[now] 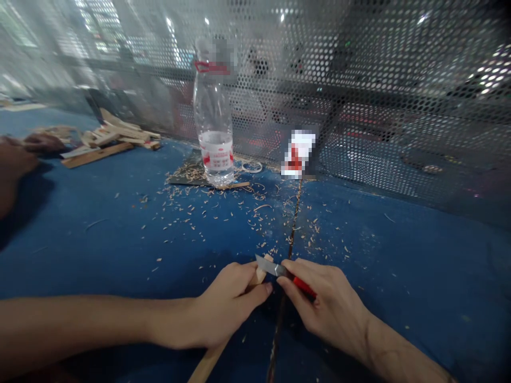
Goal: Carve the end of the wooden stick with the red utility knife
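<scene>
My left hand (233,300) is closed round a pale wooden stick (209,361). One end of the stick sticks out past my thumb and forefinger, and the rest runs down toward me. In my right hand (325,298) is a red-handled utility knife (271,266), its blade pointing left. The blade lies across the stick's far end and appears to touch it. Wood shavings (279,239) are scattered on the blue tabletop (159,266) just beyond my hands.
A partly filled plastic bottle (215,122) stands at the back on a dark flat sheet (186,175). Wood strips (115,135) are piled at the back left, near another person's hands (40,143). A perforated metal screen (379,106) rises behind; a pixelated bright panel (299,151) leans there.
</scene>
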A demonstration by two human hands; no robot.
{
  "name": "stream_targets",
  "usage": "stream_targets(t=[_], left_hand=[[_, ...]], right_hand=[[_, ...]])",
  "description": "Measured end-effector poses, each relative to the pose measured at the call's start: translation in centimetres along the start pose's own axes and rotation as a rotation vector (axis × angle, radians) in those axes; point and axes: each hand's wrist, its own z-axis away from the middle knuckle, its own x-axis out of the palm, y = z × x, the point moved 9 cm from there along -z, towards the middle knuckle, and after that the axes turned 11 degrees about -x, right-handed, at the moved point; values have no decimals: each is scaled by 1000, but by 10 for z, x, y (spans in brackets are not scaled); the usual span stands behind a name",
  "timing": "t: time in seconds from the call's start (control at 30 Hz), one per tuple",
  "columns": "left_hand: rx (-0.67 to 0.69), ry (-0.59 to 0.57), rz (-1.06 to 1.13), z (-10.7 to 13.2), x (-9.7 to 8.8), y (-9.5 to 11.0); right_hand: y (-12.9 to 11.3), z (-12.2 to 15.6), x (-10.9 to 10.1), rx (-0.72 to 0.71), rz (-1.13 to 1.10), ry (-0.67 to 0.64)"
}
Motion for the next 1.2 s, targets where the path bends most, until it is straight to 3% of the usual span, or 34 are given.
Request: stream_targets(t=[0.2, 0.4, 0.57, 0.63, 0.77, 0.83, 1.03, 1.2], left_hand=[[30, 26, 54, 6, -4, 6], [-48, 20, 21, 0, -2, -4], [-41, 49, 84, 3, -5, 1], [-31, 42, 110, 6, -5, 2], [-28, 66, 101, 12, -8, -1], [-41, 67, 83, 13, -7, -3], [-24, 47, 14, 10, -4, 3], [5, 33, -5, 7, -2, 1]], right_hand=[[-4, 1, -1, -119, 231, -22], [-7, 0, -6, -155, 349, 2], [-11, -1, -6, -149, 378, -5], [-2, 0, -8, -104, 399, 12], [30, 13, -27, 108, 446, 170], [35, 17, -31, 132, 400, 206], [-4, 8, -14, 53, 122, 126], [-19, 5, -3, 54, 138, 60]])
